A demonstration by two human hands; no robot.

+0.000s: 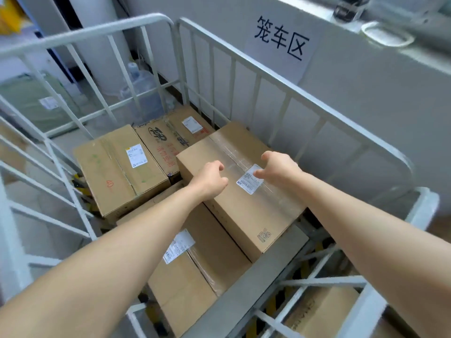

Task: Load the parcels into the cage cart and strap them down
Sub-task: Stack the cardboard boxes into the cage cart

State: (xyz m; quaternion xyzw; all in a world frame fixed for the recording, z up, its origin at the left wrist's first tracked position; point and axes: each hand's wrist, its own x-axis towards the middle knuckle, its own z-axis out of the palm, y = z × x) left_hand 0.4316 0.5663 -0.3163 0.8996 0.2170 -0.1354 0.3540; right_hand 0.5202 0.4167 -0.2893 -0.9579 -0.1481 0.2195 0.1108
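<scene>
While left hand [211, 181] curls above, parcel [240, 206] rests

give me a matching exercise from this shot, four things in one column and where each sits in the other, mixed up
1 taped box
2 box marked 40
3 water jug
4 paper sign

a on the wall
b outside the cage cart, behind its bars
c inside, at the left
d inside, top of the stack

Pairs: 1-d, 2-c, 3-b, 4-a

Bright, even light, soft shadows; wide-angle edges bend (the cage cart [290, 93] rails bow); corners blurred.
</scene>
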